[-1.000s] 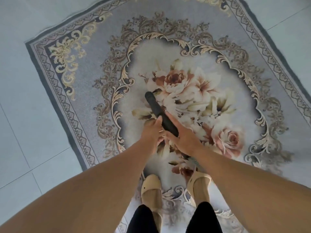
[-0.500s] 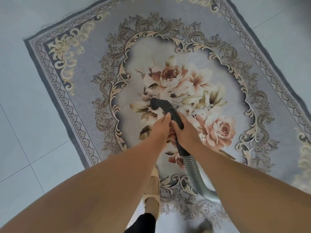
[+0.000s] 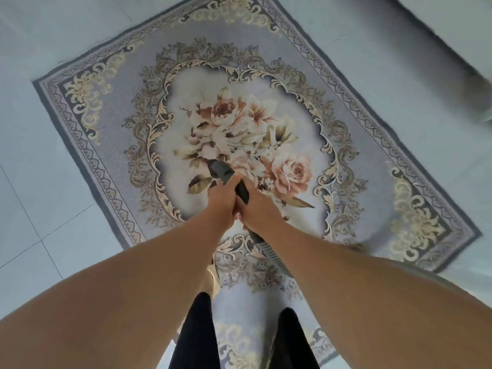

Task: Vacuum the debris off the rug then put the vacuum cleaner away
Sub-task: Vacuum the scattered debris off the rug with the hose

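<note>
A grey rug (image 3: 372, 107) with a floral centre and gold scrollwork lies on the pale tiled floor. Over its flower pattern I hold the dark vacuum handle (image 3: 222, 171), whose open end points away from me. My left hand (image 3: 222, 199) grips the handle near that end. My right hand (image 3: 257, 209) grips it just behind, the two hands touching. A ribbed grey hose (image 3: 269, 251) runs back from the handle under my right forearm. The vacuum body is out of view. I cannot make out any debris on the rug.
My legs in black trousers (image 3: 197, 336) stand on the near end of the rug, with a beige slipper (image 3: 213, 278) showing under my left forearm. White tiled floor (image 3: 40, 209) surrounds the rug. A pale, blurred edge of furniture (image 3: 452, 35) crosses the top right corner.
The view has pulled back, so more of the rug and its right corner show. The handle has drawn nearer to me across the flower pattern. Both hands keep their grip.
</note>
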`<state>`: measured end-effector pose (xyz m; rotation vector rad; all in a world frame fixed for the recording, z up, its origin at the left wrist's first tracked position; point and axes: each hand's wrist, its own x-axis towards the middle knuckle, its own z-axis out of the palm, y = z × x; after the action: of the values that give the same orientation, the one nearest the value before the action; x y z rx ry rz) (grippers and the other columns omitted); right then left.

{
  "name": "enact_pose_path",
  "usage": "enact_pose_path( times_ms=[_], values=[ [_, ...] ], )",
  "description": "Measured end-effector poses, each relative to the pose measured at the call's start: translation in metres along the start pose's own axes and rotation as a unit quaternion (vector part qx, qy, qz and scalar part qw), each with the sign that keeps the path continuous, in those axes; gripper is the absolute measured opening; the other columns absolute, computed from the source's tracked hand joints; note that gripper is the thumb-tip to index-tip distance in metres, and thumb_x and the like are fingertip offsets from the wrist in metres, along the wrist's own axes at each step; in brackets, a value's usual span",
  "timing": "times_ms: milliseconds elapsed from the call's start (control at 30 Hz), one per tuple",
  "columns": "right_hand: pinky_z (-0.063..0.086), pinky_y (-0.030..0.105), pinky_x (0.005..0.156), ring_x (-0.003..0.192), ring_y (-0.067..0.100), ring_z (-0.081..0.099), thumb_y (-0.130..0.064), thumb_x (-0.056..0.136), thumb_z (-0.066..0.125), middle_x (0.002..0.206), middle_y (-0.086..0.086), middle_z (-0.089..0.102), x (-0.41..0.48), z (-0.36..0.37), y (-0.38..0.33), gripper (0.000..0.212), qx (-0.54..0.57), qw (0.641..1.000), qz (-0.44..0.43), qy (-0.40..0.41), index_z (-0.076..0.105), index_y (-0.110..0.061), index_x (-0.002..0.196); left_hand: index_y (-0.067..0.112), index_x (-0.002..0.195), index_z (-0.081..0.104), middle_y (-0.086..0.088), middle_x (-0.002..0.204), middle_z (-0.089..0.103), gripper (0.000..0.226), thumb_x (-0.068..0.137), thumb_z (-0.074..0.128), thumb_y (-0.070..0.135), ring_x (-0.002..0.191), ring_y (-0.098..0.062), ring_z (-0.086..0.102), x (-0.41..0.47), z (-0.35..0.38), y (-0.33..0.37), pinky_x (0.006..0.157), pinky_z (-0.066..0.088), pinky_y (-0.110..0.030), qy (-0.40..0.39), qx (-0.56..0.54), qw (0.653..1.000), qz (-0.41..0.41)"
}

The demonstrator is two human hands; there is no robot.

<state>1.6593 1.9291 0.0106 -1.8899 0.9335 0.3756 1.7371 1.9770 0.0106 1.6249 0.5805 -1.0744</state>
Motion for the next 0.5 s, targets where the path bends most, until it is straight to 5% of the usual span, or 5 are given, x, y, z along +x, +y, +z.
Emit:
enact_pose_path(
  times_ms=[133,267,400,500],
  values=[
    [0.056,0.044,0.070,0.074,0.033,0.066,-0.035,0.100,0.044,0.098,0.017,0.068,-0.075,-0.030,0.012,0.061,0.056,0.998,0.011,-0.019,0.014,-0.035,0.153,0.006,0.113,0.054,-0.008,0.085,0.061,0.035,0.091,0.059,0.033,0.071,-0.022,0.060,-0.073,0.023,-0.017,0.071,0.054,-0.037,0.010,0.114,0.992,0.044],
    [0.054,0.042,0.074,0.073,0.026,0.060,-0.018,0.101,0.044,0.092,0.012,0.064,-0.150,-0.059,0.025,0.056,0.198,0.979,0.024,-0.030,0.021,-0.025,0.151,0.007,0.137,0.040,-0.011,0.110,0.062,0.053,0.094,0.052,0.036,0.087,-0.024,0.061,-0.136,0.045,-0.041,0.081,0.053,-0.040,0.002,0.241,0.965,0.099],
    [0.052,0.030,0.072,0.091,0.020,0.063,-0.018,0.098,0.054,0.114,0.011,0.067,-0.215,-0.077,0.042,0.047,0.363,0.925,0.092,-0.065,0.036,-0.034,0.138,0.006,0.131,0.038,-0.009,0.109,0.057,0.053,0.092,0.059,0.034,0.091,-0.025,0.058,-0.185,0.061,-0.066,0.080,0.052,-0.041,-0.032,0.376,0.912,0.160],
    [0.055,0.040,0.088,0.105,0.018,0.065,-0.034,0.097,0.057,0.121,0.002,0.067,-0.257,-0.089,0.068,0.055,0.367,0.916,0.125,-0.103,0.030,-0.044,0.144,0.003,0.127,0.039,-0.012,0.107,0.057,0.053,0.090,0.063,0.032,0.090,-0.029,0.059,-0.215,0.067,-0.086,0.065,0.046,-0.033,-0.064,0.488,0.846,0.203]
  ],
)
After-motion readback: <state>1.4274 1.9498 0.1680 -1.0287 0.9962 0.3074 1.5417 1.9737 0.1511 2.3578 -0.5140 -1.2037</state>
